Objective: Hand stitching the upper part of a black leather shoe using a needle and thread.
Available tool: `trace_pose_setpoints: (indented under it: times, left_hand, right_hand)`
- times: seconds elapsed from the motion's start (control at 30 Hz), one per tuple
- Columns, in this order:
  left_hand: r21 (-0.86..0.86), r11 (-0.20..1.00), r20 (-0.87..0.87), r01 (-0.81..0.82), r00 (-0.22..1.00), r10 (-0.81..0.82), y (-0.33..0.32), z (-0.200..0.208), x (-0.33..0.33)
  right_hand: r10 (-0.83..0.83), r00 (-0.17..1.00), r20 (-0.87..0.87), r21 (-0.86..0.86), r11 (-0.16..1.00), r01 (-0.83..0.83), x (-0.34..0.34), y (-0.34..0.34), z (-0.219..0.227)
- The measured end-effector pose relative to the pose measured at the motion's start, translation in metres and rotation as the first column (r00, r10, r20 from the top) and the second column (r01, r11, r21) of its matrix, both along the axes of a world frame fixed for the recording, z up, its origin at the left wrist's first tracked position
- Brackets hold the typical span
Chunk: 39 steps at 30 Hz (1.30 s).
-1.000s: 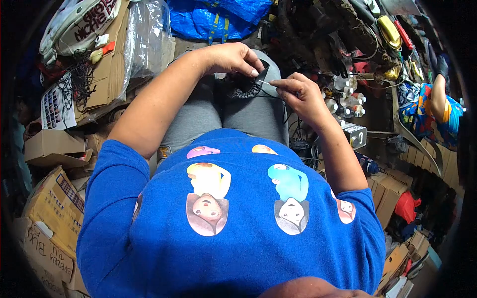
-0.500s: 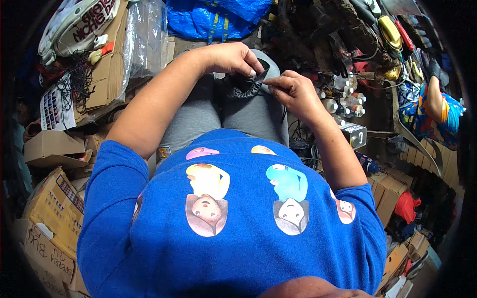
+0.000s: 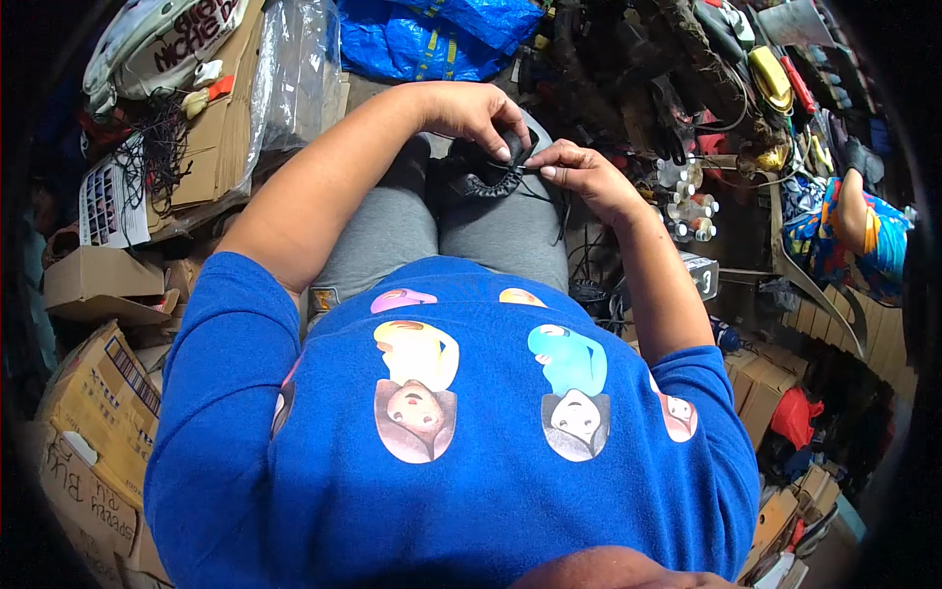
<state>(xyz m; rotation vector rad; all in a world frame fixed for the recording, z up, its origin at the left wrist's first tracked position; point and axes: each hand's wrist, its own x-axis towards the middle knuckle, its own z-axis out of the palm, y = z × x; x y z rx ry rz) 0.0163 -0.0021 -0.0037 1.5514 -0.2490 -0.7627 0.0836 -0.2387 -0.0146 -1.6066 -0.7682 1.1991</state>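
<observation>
A dark, soft piece with a ridged, gathered rim (image 3: 491, 187) rests over my thighs; its exact kind I cannot make out. My left hand (image 3: 479, 113) reaches over it from the far side, thumb and fingers closed on its upper edge. At the piece's right edge, the thumb and forefinger of my right hand (image 3: 586, 179) are pinched together. Something thin with a pale glint shows at those fingertips, too small to name. A dark thread-like line trails over my right thigh.
A blue tarp-like bag (image 3: 442, 39) lies ahead. Flattened cardboard (image 3: 211, 147) and boxes (image 3: 103, 285) crowd the left. Small bottles (image 3: 695, 211) stand right, near a metal tin (image 3: 699, 275). Another person's arm (image 3: 852, 211) shows at far right.
My left fingers have moved slightly down and now press on the dark piece's edge. My right fingertips have shifted a little right, from pointing at the edge to a pinch beside it.
</observation>
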Motion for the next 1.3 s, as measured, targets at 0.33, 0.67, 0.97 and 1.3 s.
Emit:
trace_pose_setpoints:
  times: [0.33, 0.67, 0.97, 1.3]
  left_hand:
    - [0.066, 0.997, 0.129, -0.035, 0.991, 0.026, 0.001, -0.014, -0.002]
    - [0.277, 0.734, 0.707, -0.621, 0.648, 0.282, 0.001, 0.005, -0.082]
    - [0.388, 0.496, 0.871, -0.777, 0.485, 0.080, -0.018, -0.006, -0.103]
    - [0.247, 0.670, 0.791, -0.700, 0.545, 0.278, -0.012, -0.026, -0.085]
  right_hand:
    - [-0.106, 0.992, 0.070, 0.014, 0.994, 0.106, -0.015, 0.005, -0.004]
    - [-0.081, 0.726, 0.683, 0.015, 0.995, 0.097, -0.050, 0.001, 0.024]
    - [-0.039, 0.505, 0.862, -0.028, 0.992, 0.126, -0.074, 0.002, 0.026]
    - [0.015, 0.922, 0.388, -0.134, 0.990, 0.040, -0.025, 0.005, 0.024]
